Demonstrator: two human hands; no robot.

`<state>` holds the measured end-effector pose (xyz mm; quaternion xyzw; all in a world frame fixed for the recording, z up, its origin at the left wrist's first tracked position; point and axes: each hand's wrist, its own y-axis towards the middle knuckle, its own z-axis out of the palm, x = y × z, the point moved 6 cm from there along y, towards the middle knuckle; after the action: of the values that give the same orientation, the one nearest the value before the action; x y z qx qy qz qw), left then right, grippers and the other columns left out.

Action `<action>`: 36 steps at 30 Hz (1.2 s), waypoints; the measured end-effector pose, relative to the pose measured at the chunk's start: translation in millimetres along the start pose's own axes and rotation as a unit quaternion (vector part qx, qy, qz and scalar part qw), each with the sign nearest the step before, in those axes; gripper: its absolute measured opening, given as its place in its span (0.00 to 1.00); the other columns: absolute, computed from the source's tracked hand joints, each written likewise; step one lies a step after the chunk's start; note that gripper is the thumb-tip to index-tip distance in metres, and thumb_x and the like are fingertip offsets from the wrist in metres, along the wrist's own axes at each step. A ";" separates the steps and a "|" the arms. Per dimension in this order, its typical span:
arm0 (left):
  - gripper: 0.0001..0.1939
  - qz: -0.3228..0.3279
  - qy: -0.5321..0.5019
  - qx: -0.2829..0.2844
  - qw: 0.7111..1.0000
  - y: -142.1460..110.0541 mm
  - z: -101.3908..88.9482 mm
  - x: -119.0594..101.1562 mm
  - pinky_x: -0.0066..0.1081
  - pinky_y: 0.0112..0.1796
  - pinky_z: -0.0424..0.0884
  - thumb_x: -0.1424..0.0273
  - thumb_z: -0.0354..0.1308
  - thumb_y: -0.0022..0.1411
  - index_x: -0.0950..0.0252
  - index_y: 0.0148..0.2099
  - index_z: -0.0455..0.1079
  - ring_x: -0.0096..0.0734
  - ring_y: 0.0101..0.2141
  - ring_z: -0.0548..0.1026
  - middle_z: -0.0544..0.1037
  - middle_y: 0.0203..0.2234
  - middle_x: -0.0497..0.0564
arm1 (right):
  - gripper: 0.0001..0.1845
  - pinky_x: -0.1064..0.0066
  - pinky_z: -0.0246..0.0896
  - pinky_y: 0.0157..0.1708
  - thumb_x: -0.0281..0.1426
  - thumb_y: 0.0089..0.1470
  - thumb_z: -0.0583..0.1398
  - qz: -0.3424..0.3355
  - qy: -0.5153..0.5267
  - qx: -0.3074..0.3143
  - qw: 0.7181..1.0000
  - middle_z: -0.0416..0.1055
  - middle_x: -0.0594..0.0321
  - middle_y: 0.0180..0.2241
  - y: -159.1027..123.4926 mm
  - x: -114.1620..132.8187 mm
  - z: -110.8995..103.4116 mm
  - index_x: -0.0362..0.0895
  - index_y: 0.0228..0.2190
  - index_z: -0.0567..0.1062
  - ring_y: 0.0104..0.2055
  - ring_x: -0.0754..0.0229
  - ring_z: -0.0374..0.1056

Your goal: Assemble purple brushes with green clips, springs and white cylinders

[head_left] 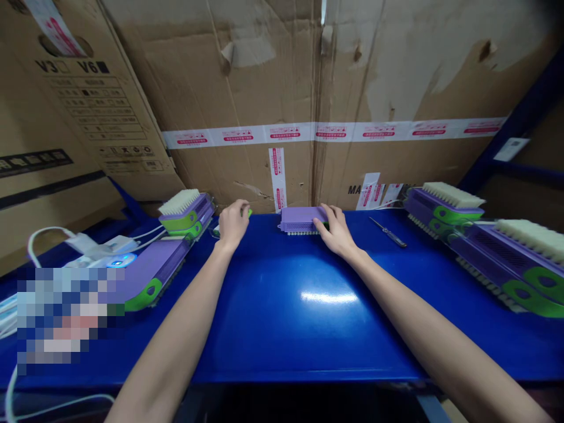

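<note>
Both arms reach out over a glossy blue table (286, 305) to its far edge. My right hand (335, 230) rests on the right end of a purple brush block (299, 220) that lies bristles down, fingers curled over it. My left hand (232, 223) is closed over a small green piece (249, 212), mostly hidden under the fingers. The two hands are a block's length apart.
Stacked purple-and-green brushes (183, 214) lie at the left, more purple-and-green brushes (480, 241) at the right. A small screwdriver (388, 232) lies right of the block. White cables and a charger (97, 247) sit at far left. Taped cardboard boxes (308, 100) wall the back.
</note>
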<state>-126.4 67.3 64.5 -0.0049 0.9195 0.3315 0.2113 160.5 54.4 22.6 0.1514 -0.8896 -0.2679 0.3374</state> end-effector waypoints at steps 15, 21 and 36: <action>0.18 0.094 0.256 0.090 0.958 -20.0 17.2 -37.6 0.37 0.34 0.68 0.68 0.42 0.66 0.71 0.44 0.71 0.52 0.45 0.70 0.75 0.39 0.67 | 0.26 0.48 0.42 0.61 0.43 0.58 0.52 -0.168 -0.109 0.055 0.978 0.65 0.51 0.56 -5.3 33.8 0.1 0.43 0.54 0.68 0.61 0.48 0.57; 0.16 0.019 0.299 0.139 0.944 -20.9 18.0 -18.0 0.38 0.36 0.67 0.76 0.44 0.62 0.77 0.47 0.68 0.52 0.43 0.71 0.73 0.41 0.71 | 0.25 0.47 0.44 0.60 0.41 0.59 0.52 -0.148 -0.129 0.042 0.980 0.66 0.51 0.56 -3.6 25.5 -1.9 0.43 0.54 0.69 0.60 0.48 0.58; 0.16 0.029 0.305 0.153 0.940 -22.1 16.6 -24.9 0.39 0.38 0.67 0.79 0.44 0.60 0.74 0.47 0.68 0.50 0.43 0.73 0.75 0.40 0.68 | 0.25 0.44 0.40 0.60 0.40 0.59 0.51 -0.113 -0.173 0.023 0.978 0.63 0.49 0.58 0.0 13.7 -6.4 0.41 0.53 0.68 0.61 0.45 0.55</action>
<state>-94.1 56.9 49.4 -0.0468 0.9793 0.1753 -0.0902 155.0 45.8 33.7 0.2098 -0.9179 -0.3056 0.1420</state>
